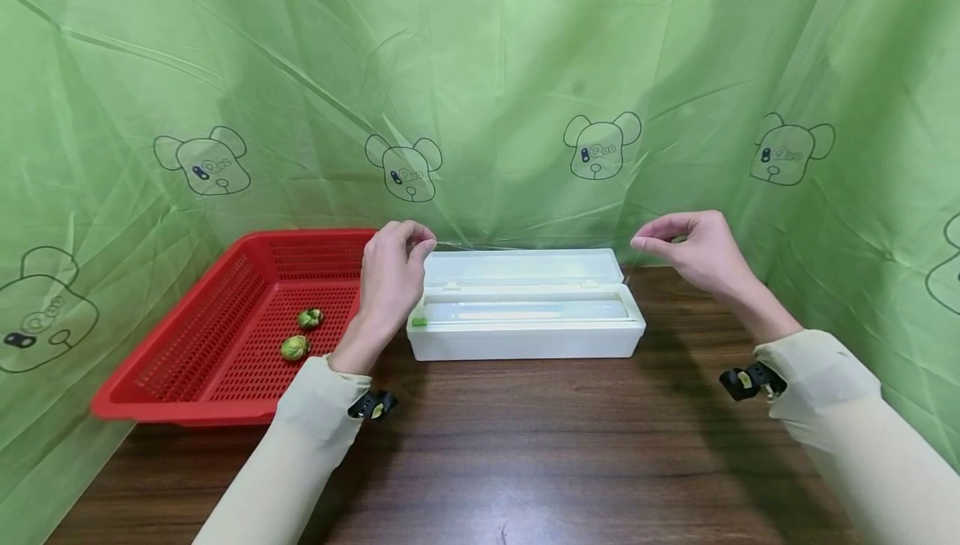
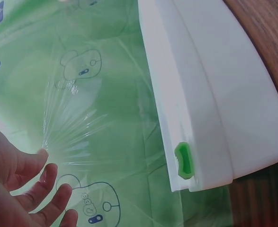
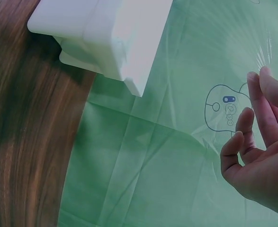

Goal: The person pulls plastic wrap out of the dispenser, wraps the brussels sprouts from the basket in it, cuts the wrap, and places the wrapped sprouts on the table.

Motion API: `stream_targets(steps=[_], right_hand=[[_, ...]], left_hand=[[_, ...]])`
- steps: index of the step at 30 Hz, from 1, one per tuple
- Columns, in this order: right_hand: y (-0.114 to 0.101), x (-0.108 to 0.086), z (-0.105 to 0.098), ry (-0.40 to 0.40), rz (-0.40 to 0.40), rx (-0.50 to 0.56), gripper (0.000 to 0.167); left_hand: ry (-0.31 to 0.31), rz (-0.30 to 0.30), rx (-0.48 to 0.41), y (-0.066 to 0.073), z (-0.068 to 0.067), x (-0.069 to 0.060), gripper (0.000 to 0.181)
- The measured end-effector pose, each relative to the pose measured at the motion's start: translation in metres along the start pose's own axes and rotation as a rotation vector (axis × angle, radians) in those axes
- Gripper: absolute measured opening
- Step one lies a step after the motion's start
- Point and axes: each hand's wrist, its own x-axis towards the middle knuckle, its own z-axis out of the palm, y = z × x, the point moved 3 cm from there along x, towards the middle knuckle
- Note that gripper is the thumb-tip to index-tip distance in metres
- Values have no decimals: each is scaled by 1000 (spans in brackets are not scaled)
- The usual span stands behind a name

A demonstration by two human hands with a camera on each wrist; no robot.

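A white box (image 1: 525, 341) stands on the table with its lid tilted back and a roll of clear film (image 1: 525, 310) inside. Clear film (image 2: 75, 127) stretches between the two hands above the box's back. My left hand (image 1: 393, 274) pinches one corner between thumb and forefinger, at the box's left, its other fingers loosely bent in the left wrist view. Beyond the box's right end, my right hand (image 1: 697, 252) pinches the opposite corner, with creases fanning out from the fingertips. A green slider (image 2: 184, 161) sits at the box's left end.
At the left is a red perforated basket (image 1: 187, 412) holding two small green round vegetables, one (image 1: 295, 348) nearer me and one (image 1: 310, 318) behind it. The brown wooden table (image 1: 540, 445) extends in front of the box. A green curtain (image 1: 495, 70) with bear drawings hangs behind and at the sides.
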Motion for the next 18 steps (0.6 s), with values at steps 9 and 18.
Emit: stream_targets(steps=[9,18], right_hand=[[-5,2,-6,13,6,-10,28],[-10,2,-11,20,-1,13,29]], left_hand=[[0,5,-7,5,-4,4,7],[12,24,-17,9,-10,7,7]])
